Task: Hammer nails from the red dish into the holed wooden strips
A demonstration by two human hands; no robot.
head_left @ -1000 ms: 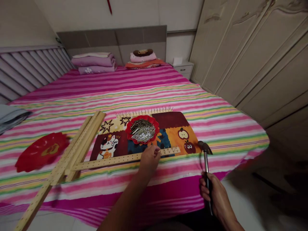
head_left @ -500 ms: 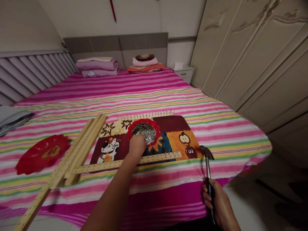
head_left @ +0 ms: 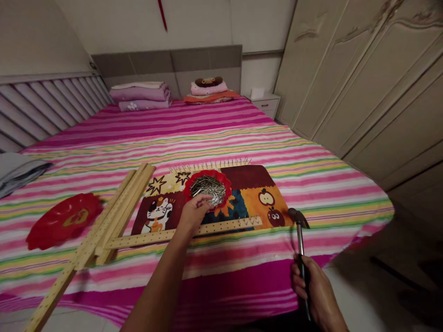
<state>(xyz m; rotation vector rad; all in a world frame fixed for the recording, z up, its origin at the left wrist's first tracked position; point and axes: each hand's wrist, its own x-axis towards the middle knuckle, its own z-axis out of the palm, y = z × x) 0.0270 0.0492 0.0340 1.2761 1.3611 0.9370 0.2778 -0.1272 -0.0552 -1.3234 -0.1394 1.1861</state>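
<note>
My left hand (head_left: 193, 212) hovers at the near edge of a red dish (head_left: 188, 185) heaped with silver nails (head_left: 208, 187). Its fingers are pinched together; what they hold is too small to make out. The dish sits on a patchwork mat (head_left: 249, 191) with a cat and apples. Just in front of my left hand a wooden strip with holes (head_left: 152, 236) lies across the mat, with a few nails standing at its right end. My right hand (head_left: 316, 290) grips the handle of a hammer (head_left: 299, 230), its head up near the mat's right corner.
The mat lies on a bed with a pink striped sheet (head_left: 221, 133). Several more wooden strips (head_left: 114, 214) lie diagonally at left, beside an empty red dish (head_left: 64, 220). Another nailed strip (head_left: 211, 165) lies behind the mat. Folded bedding (head_left: 141, 94) is at the headboard, wardrobes (head_left: 374, 83) at right.
My left hand went from the wooden strip up into the nail dish, then drew back slightly toward me with fingers pinched. The hammer hand stayed nearly still.
</note>
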